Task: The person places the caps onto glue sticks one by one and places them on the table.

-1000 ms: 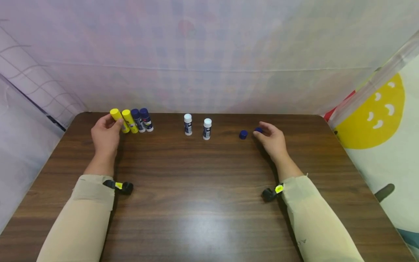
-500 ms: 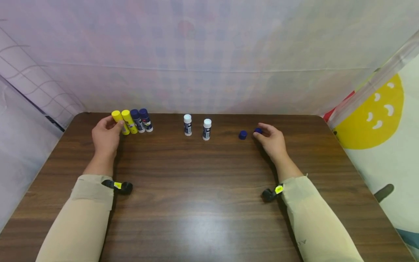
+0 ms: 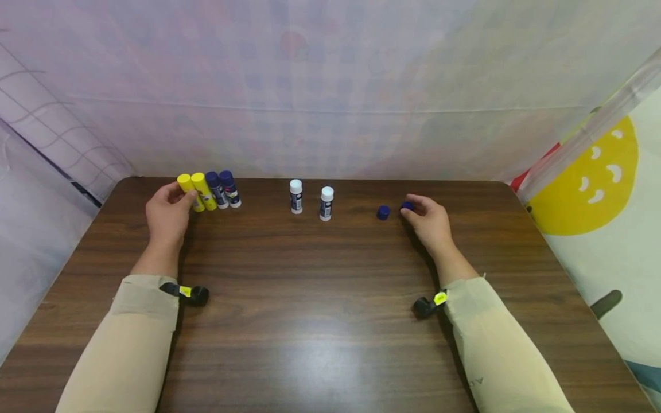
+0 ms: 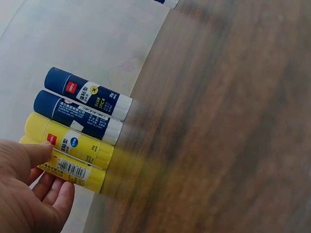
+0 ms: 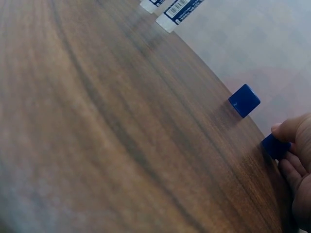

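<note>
Two pinches: my left hand [image 3: 167,219] grips the end yellow glue stick [image 4: 73,170], three sticks [image 4: 77,116] lined up beside; my right hand [image 3: 431,225] pinches a blue cap [image 5: 274,147], another cap [image 5: 244,101] near. I'd squeeze lightly, avoiding knocks.

Even, muted light, whitish glare low on the table [image 3: 289,269], soft shadows along both sleeves [image 3: 124,338], sticks [image 4: 77,118] fairly crisp in left wrist view, table blurred there, right wrist view soft, hazy lower left.
</note>
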### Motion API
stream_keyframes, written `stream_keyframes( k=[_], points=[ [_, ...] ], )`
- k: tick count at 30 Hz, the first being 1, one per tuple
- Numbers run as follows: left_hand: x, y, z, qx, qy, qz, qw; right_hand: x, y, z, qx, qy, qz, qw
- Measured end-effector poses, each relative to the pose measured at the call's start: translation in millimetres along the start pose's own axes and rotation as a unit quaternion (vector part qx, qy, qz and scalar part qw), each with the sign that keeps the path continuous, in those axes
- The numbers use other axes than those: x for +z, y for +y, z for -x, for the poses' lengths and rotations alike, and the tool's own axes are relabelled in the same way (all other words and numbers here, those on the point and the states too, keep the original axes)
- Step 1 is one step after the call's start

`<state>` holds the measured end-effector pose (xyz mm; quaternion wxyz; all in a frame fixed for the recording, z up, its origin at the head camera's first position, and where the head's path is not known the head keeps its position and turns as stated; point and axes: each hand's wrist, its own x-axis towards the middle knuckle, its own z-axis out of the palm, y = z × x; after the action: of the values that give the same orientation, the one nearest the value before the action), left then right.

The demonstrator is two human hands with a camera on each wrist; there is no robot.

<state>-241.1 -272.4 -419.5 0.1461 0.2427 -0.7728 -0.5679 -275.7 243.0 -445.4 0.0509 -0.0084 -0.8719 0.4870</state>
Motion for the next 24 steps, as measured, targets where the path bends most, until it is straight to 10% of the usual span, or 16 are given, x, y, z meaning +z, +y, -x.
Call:
stream_keyframes(
  k=[24],
  points=[
    [-1.1,1.2,1.7,0.006,-0.006,0.007,0.9999,0.9,4.0,-3.3,-0.007,0.008,0.0,0.9999]
  ],
)
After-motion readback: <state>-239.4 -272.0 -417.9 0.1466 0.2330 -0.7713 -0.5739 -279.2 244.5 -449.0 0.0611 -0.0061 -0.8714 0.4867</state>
